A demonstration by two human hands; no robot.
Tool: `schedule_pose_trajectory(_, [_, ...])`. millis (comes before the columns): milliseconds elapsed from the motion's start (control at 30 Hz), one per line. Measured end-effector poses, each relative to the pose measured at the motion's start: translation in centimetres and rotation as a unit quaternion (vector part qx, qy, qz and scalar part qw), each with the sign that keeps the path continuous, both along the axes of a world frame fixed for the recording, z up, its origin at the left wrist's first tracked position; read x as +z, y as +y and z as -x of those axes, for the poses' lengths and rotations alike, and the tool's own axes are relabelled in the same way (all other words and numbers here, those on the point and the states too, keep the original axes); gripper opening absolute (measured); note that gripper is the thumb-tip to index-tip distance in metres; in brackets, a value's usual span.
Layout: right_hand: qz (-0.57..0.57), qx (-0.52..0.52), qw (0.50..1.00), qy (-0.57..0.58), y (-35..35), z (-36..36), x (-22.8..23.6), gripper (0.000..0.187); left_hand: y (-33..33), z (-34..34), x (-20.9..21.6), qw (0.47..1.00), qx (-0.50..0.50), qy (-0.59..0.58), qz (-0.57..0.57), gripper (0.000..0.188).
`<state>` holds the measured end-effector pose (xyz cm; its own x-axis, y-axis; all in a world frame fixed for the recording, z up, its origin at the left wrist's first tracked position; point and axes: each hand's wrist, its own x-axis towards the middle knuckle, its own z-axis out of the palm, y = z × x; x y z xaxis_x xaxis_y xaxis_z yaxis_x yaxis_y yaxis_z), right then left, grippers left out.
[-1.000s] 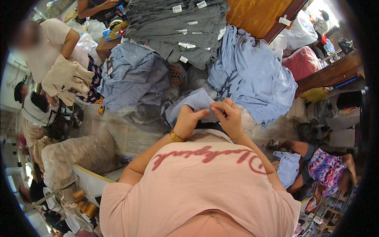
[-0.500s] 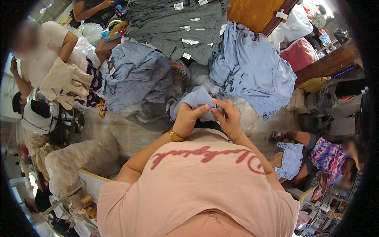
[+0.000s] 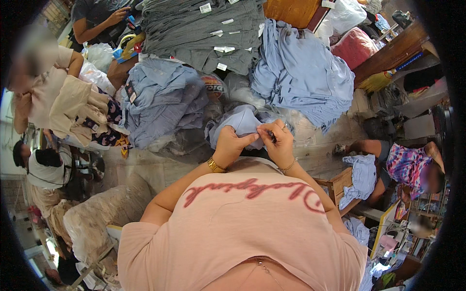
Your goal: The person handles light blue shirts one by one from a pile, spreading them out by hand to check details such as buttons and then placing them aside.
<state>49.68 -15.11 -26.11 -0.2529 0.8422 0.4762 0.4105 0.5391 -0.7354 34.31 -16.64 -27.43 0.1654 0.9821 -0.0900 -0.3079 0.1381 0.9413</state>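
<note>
In front of my chest I hold a light blue garment (image 3: 241, 119), bunched up with a fold raised. My left hand (image 3: 230, 145) is closed on its near side, thumb on top, pointing right. The fingers of my right hand (image 3: 279, 139) pinch together at the cloth's right edge, close to the left thumb. Whatever sits between those fingertips is too small to make out. Just beyond lie two heaps of light blue shirts, one on the left (image 3: 165, 99) and one on the right (image 3: 303, 72). Clear plastic bags (image 3: 240, 89) lie between them.
Dark grey folded garments (image 3: 199, 36) with white tags are stacked at the far side. A plastic-wrapped bundle (image 3: 109, 208) stands at my left. One person (image 3: 43, 92) works at far left with cream cloth; another (image 3: 407, 167) sits at right beside a blue shirt (image 3: 360, 177) and wooden box (image 3: 335, 186).
My right fingertips have drawn together into a pinch beside the left thumb. The view has shifted slightly. The seated person on the right has moved an arm and leaned.
</note>
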Motion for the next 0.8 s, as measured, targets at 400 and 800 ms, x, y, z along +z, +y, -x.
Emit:
schedule_pose_trajectory(400, [0.139, 0.023, 0.981, -0.137, -1.6, -0.9, 0.9, 0.028, 0.3, 0.7, -2.0, 0.997, 0.043, 0.049, -0.030, 0.039])
schedule_pose_trajectory(800, [0.157, 0.035, 0.977, -0.142, -1.5, -0.4, 1.5, 0.026, -0.2, 0.4, -2.1, 0.999, 0.049, 0.011, 0.001, 0.036])
